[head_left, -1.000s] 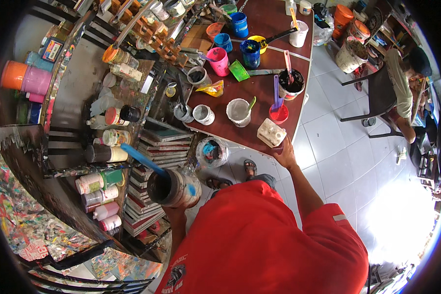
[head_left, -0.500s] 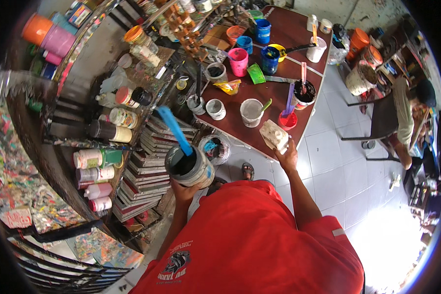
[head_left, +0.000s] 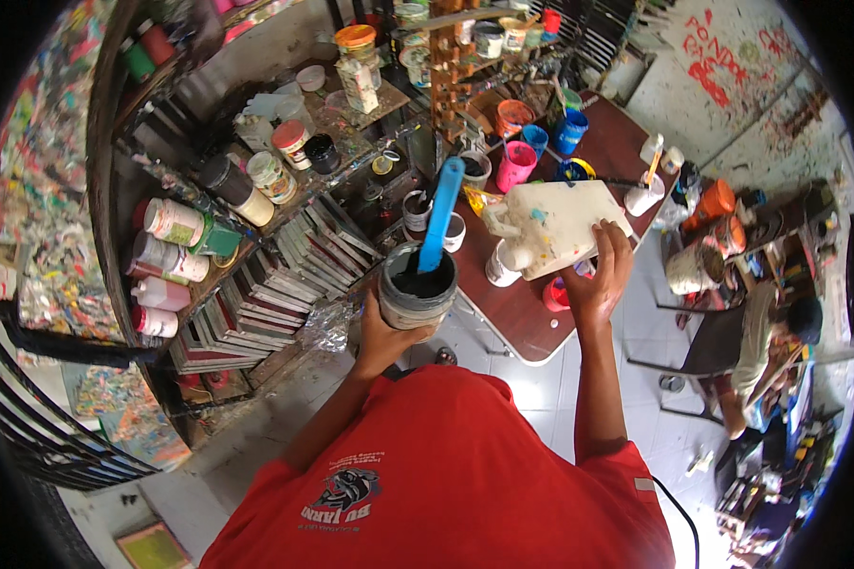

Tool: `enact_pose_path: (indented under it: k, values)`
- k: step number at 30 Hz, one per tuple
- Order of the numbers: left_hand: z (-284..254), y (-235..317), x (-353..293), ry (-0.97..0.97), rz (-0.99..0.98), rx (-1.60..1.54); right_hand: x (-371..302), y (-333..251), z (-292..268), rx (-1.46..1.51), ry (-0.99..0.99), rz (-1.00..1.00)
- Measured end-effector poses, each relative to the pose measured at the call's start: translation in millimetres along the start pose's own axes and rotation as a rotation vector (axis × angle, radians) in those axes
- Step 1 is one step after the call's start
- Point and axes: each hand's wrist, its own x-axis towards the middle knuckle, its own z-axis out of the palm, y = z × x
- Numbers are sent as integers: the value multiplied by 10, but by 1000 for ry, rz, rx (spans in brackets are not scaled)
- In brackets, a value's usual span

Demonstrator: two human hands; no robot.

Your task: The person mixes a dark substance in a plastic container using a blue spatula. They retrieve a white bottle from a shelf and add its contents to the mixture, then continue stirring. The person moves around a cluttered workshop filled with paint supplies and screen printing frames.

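Note:
My left hand is wrapped round a grey plastic tub of dark paint, held in front of my chest. A blue spatula stands in that paint, leaning slightly right. My right hand grips a white, paint-spotted jerrycan, tipped on its side above the table. The jerrycan's mouth points left toward the tub, a short way apart from it; no stream of liquid shows. Behind the jerrycan, parts of a white tub and a red cup are hidden.
Paint pots, among them a pink cup and a blue cup, crowd the dark red table. On the left, wooden shelves hold jars above stacked frames. Another person sits at the right.
The jerrycan has been lifted off to the left and tipped sideways, its mouth now facing the tub. My left hand has brought the tub to the right. The head view has shifted.

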Motion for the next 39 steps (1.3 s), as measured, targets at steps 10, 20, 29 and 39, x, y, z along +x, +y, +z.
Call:
enact_pose_path:
  k: [10,20,29,39]
  values:
    - [185,193,148,58,80,45,613,-134,128,-86,21,-251]
    - [197,351,217,89,60,3,744,-178,149,-128,49,-385]
    - [251,254,229,104,78,-18,773,-209,169,-122,61,-391]
    - [230,292,248,130,84,60,456,-213,254,-107,-7,-217]
